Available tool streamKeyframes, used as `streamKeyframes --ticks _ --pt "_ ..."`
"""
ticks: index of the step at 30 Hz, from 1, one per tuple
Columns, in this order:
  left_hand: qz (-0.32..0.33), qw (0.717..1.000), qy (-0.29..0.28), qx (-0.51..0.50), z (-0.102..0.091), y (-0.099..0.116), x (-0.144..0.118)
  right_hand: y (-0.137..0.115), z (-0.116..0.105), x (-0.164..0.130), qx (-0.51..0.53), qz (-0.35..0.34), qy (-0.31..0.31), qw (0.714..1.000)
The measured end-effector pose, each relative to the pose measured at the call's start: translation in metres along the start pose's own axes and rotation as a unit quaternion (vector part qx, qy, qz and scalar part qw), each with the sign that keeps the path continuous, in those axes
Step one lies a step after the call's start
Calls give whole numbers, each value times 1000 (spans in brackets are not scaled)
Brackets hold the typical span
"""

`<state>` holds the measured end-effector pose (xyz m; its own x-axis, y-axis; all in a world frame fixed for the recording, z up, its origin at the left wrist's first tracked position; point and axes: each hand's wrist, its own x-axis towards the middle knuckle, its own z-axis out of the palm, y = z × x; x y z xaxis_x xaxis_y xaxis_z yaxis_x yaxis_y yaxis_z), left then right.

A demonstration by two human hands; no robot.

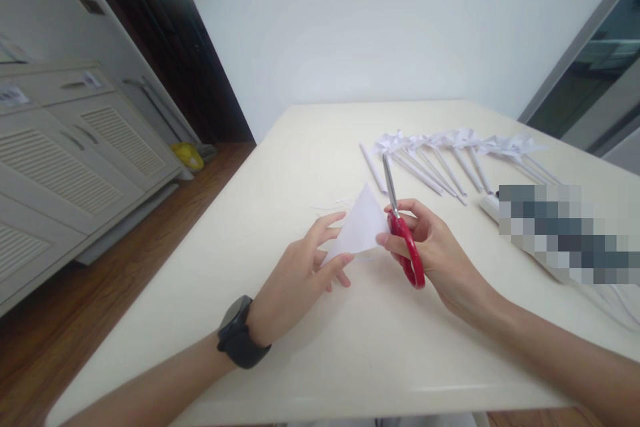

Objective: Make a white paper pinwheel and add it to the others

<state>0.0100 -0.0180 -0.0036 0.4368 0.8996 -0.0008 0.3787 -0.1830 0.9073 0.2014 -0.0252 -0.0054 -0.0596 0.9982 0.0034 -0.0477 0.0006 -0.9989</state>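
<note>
A white sheet of paper folded to a triangle point(361, 223) is held above the table, its tip pointing away from me. My left hand point(313, 257), with a black watch on the wrist, pinches its lower left corner between thumb and fingers. Red-handled scissors point(407, 250) are in my right hand point(434, 247), blades together and pointing up and away. The right thumb also touches the paper's right corner. Thin paper strips point(330, 205) lie on the table just behind the left fingers.
Several white paper pinwheels point(460, 140) on rolled sticks lie in a row at the back right. A loose paper roll point(373, 167) lies left of them. A blurred-out long object point(560, 233) rests on the right side of the white table point(200, 293); a wall stands behind.
</note>
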Motion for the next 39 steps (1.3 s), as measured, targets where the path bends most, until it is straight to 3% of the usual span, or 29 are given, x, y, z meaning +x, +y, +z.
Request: streamKeyframes --ticks 7,16,24,39 --pt "2 1000 12 -4 -2 -3 1 1 -1 1 15 14 -18 1000" --pt "15 994 14 -109 -1 -1 1 1 -4 1 24 3 -34 999" --pt "-13 978 97 -185 -2 -1 1 -4 0 -1 4 3 -26 1000" --pt "-96 975 55 -192 -12 -5 6 -3 3 -2 -14 24 -77 997"
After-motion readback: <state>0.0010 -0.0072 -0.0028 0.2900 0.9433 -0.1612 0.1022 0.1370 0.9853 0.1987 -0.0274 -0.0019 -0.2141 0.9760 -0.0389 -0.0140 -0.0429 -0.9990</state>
